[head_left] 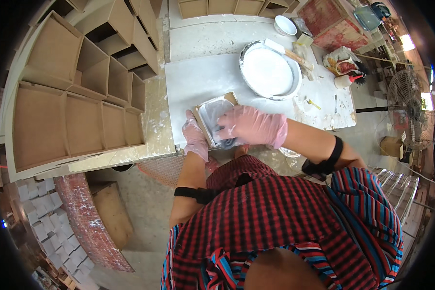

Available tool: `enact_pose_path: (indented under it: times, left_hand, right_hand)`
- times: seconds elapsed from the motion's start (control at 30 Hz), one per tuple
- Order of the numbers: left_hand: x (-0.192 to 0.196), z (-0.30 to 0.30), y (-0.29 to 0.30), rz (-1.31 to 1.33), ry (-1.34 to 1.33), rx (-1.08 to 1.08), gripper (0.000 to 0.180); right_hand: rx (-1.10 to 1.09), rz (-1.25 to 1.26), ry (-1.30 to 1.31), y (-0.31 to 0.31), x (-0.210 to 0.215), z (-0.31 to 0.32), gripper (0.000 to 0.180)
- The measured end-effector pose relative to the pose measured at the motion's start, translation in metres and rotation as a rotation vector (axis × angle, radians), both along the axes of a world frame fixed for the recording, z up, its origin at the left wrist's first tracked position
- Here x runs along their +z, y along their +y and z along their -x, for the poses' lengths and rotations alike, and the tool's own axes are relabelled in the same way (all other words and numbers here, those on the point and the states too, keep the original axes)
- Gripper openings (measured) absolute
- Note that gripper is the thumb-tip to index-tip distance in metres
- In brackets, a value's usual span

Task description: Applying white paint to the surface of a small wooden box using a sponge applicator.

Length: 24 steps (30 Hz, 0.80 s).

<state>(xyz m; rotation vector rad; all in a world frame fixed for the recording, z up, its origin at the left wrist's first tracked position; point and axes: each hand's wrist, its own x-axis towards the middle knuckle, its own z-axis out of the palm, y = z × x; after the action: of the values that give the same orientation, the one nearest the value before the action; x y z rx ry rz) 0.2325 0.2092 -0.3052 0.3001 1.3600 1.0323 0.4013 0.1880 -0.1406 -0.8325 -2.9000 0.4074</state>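
A small shallow box (210, 116) with a brown rim and white-coated inside rests near the table's front edge. My left hand (194, 133), in a pink glove, grips its left side. My right hand (251, 125), also gloved in pink, is inside the box with its fingers curled down. A dark, blurred piece shows beneath those fingers, and I cannot make out what it is. Just beyond my right hand stands a round basin (246, 79) of white liquid. A wide brush (297, 59) with a wooden handle lies across the basin's far right rim.
Brown compartment boxes (58, 121) are stacked on the left, with more along the far edge. A white bowl (285, 25), a squeeze bottle with a red tip (344, 81) and a yellow tool (314, 104) are on the right. A standing fan (407, 94) is beyond the table.
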Motion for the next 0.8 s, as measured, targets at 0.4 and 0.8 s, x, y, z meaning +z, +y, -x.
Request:
enact_pose_path:
  times: [0.4, 0.8]
  left_hand:
    - [-0.006, -0.001, 0.002, 0.021, 0.019, -0.011, 0.058]
    - [0.017, -0.003, 0.0, 0.018, 0.061, -0.01, 0.054]
  right_hand:
    - [-0.213, 0.136, 0.073, 0.003, -0.008, 0.001, 0.042]
    - [-0.389, 0.438, -0.531, 0.043, 0.038, 0.027, 0.067]
